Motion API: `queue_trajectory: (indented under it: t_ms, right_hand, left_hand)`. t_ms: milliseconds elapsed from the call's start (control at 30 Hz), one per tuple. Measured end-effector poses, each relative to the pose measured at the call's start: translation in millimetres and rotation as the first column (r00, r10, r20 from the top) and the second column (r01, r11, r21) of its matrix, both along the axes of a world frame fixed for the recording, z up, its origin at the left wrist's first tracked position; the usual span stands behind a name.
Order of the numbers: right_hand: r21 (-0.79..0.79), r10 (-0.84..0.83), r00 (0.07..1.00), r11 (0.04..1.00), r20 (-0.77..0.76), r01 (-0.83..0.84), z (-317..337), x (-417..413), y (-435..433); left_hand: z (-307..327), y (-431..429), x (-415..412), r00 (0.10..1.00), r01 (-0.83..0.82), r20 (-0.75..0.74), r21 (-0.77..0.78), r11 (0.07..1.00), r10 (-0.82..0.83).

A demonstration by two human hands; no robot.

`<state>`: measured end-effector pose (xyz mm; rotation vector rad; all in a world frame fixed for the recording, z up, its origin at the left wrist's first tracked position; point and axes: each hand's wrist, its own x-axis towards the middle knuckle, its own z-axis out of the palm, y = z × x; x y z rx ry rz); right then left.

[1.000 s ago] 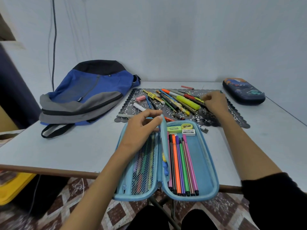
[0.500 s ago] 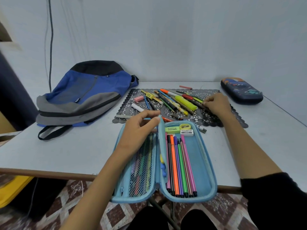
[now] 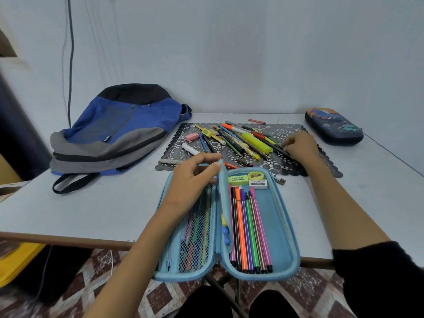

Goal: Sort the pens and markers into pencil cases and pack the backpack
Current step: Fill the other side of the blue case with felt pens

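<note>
A light blue pencil case [image 3: 281,228] lies open at the table's front edge, with several felt pens [image 3: 249,228] and erasers in its right half and a mesh pocket on the left. My left hand [image 3: 191,180] pinches the case's middle flap [image 3: 222,180] at its top. A pile of pens and markers [image 3: 243,141] lies on a dark lace mat [image 3: 321,161]. My right hand [image 3: 300,149] is at the pile's right end, fingers curled on a dark pen [image 3: 278,149]. A blue and grey backpack [image 3: 114,131] lies at the back left.
A dark printed pencil case [image 3: 333,126], zipped, sits at the back right near the wall. A pink eraser [image 3: 191,136] and a white marker [image 3: 190,149] lie on the mat's left part. A small red pen [image 3: 256,121] lies behind the mat. A yellow object [image 3: 16,262] is on the floor at left.
My right hand has slid slightly along the pile's right end over the dark pen. My left hand keeps its pinch on the flap.
</note>
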<state>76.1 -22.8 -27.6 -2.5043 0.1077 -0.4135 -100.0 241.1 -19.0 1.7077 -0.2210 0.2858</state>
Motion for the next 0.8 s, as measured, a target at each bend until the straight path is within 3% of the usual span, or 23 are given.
queue_trajectory:
  t_ms: [200, 533, 800]
  right_hand:
    - [-0.05, 0.024, 1.0, 0.998, 0.003, -0.024, -0.7, -3.0, 7.3]
    - [-0.098, -0.14, 0.99, 0.985, 0.019, 0.142, 3.6, 0.0, 18.0]
    - [-0.026, -0.152, 0.988, 0.988, -0.01, 0.151, -1.7, 11.5, 17.0]
  left_hand:
    - [0.3, -0.1, 0.0, 1.0, -0.001, -0.007, -0.015, 1.0, 0.001]
    - [0.0, 0.8, 0.6, 1.0, -0.004, -0.001, 0.002, 1.0, 0.004]
    - [-1.0, 2.2, 2.0, 1.0, -0.002, 0.005, 0.002, 1.0, 0.002]
